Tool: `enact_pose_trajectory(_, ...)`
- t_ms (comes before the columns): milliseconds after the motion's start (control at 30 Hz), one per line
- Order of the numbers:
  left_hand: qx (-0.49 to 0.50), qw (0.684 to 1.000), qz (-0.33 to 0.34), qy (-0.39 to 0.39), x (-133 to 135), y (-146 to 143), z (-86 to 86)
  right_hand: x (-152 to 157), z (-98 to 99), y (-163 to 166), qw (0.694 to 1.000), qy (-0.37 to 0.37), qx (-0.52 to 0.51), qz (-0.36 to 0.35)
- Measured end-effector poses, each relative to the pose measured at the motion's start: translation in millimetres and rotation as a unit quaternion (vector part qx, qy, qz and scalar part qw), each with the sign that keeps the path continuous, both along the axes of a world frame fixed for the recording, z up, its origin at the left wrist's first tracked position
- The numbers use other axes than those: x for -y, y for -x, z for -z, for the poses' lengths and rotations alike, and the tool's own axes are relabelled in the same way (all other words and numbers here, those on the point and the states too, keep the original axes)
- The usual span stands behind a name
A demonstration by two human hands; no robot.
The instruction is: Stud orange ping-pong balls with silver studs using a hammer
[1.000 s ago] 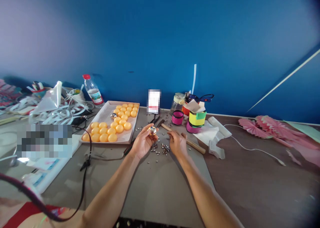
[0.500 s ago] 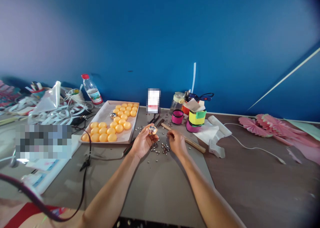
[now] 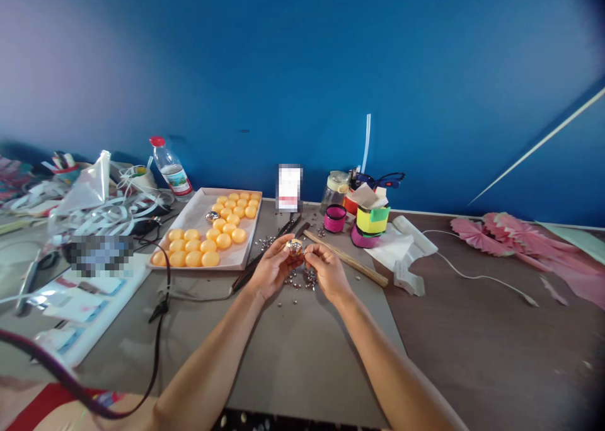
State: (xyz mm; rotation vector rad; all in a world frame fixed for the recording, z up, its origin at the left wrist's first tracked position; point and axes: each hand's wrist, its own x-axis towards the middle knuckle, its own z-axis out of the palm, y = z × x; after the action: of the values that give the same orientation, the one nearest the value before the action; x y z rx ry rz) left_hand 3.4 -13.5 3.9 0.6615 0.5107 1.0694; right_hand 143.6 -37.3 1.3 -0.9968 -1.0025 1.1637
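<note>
My left hand (image 3: 271, 267) is closed around an orange ball (image 3: 293, 248) whose upper side is covered in shiny silver pieces. Close against the ball's right side, my right hand (image 3: 327, 268) is pinched with thumb and fingertips together; whatever lies between them is too small to name. Below both hands, small silver studs (image 3: 310, 280) are scattered on the grey mat. To the left stands a shallow white tray (image 3: 189, 215) holding many plain orange balls (image 3: 193, 246) and one silver-covered ball (image 3: 212, 217).
Behind my right hand lies a wooden-handled hammer (image 3: 354, 262). A blurred-out white device (image 3: 289, 188) stands at the wall. A pink cup (image 3: 334, 219), a jar (image 3: 334, 191) and a yellow container (image 3: 372, 222) are at the back right. A black cord (image 3: 158, 362) crosses the left side, near a bottle (image 3: 172, 171).
My right hand has come up from the loose studs on the mat and moved left to the ball. My left hand still grips the ball in nearly the same spot.
</note>
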Motion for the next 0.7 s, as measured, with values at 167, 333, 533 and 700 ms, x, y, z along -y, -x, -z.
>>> enact_pose_trajectory(167, -0.011, 1.000, 0.004, -0.027, 2.2, -2.4, 0.7, -0.5, 2.8, -0.1, 1.000, 0.010, -0.006, -0.007)
enact_pose_trajectory(333, -0.021, 0.999, 0.005, -0.044, 4.2, -3.4, 0.9, -0.5, 2.0, 0.4, 0.999, 0.028, -0.020, -0.016)
enact_pose_trajectory(533, -0.048, 0.997, -0.002, -0.067, 3.0, -2.4, 3.0, -0.3, 1.0, -0.1, 0.996, 0.063, -0.060, -0.033)
enact_pose_trajectory(700, -0.077, 0.993, -0.011, -0.089, 2.8, -3.0, 5.3, -1.1, 0.0, -2.5, 0.994, 0.074, -0.071, -0.045)
